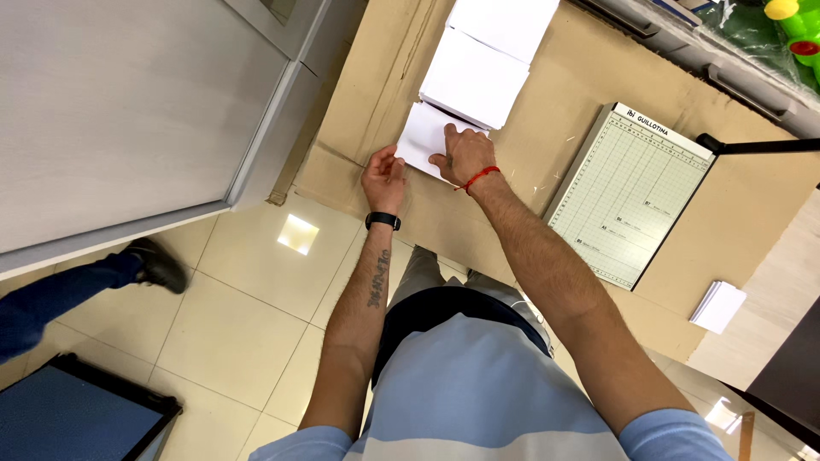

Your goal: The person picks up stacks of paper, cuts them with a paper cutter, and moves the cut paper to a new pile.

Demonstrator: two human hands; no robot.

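**Two hands on a white paper stack at the table's near edge**

The nearest stack of white paper [418, 137] lies at the near edge of a cardboard-covered table [547, 77], directly under and between both hands. The right hand [464, 154] lies flat on top of the stack, fingers spread and pressing down, palm covering its near right corner; nothing is pinched, the hand is open against the sheets. The left hand [384, 177] sits just beside the stack's near left edge, fingers curled, with the fingertips touching the paper's edge (whether they actually nip a sheet cannot be told from this angle). The left wrist wears a black band [382, 220], the right a red string bracelet [478, 177].

Farther along the table, two more white paper stacks [478, 72] lie in a row, overlapping slightly, each rectangular and unmarked. To the right lies a guillotine paper cutter [628, 192]: a pale green rectangular board printed with a fine grid and a white header strip, its black handle [760, 147] sticking out to the right. A small stack of white cards [717, 306] sits near the table's right near edge, well apart from the hands.

The stack under the hands is plain white, slightly skewed, its edges crisp.
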